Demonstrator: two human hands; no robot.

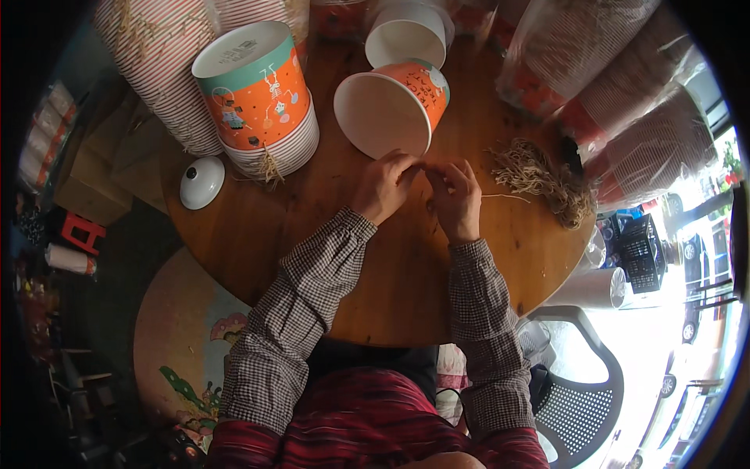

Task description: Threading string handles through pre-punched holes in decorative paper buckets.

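Observation:
In front of me on the round wooden table, an orange paper bucket point(383, 117) lies tilted on its side, its white mouth facing me. My left hand point(387, 187) is closed in a pinch just below the bucket's rim; what its fingertips hold is hidden. Fingertip to fingertip with it, my right hand point(455, 195) is pinched too. From the right hand's outer side a thin beige string point(506, 196) trails over the tabletop. A tangled bundle of beige strings point(547, 180) lies to the right of that hand.
Upside-down buckets point(254, 94) form a stack at the left, near a white lid point(202, 183). Behind the tilted bucket is another white bucket point(406, 39). Plastic-wrapped bucket stacks point(578, 47) line the right back edge. A grey chair point(578, 406) stands beyond the table point(375, 297).

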